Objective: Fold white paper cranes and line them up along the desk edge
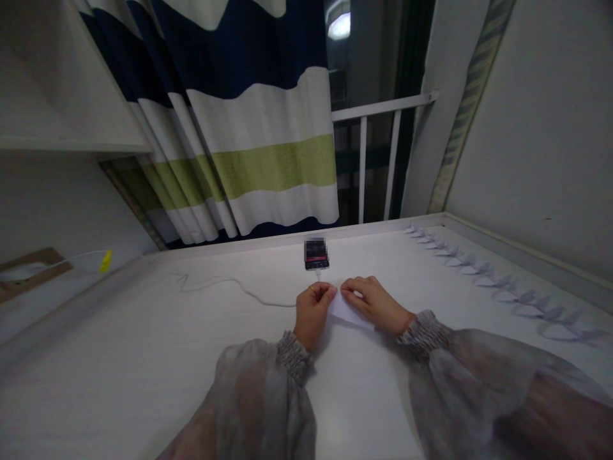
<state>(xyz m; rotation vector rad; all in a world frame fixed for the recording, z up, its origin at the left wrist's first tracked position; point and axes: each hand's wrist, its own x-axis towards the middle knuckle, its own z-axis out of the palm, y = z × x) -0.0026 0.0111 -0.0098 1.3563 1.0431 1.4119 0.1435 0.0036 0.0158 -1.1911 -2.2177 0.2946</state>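
Pinching white paper (352, 314), the left hand (312, 311) and right hand (378, 303) nearly meet (a phone (317, 254) just beyond).

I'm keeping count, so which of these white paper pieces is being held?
The sheet held between the left hand and right hand; the other pieces line up along the right side of the table.

From where I stand, the tabletop (143, 370) is white, with a low raised edge (268, 243) at the back. A phone (317, 253) sits mid-way along, near that edge; a cable (261, 301) bends loosely to its left. Over on the right, papers (486, 280), folded, form a long row.
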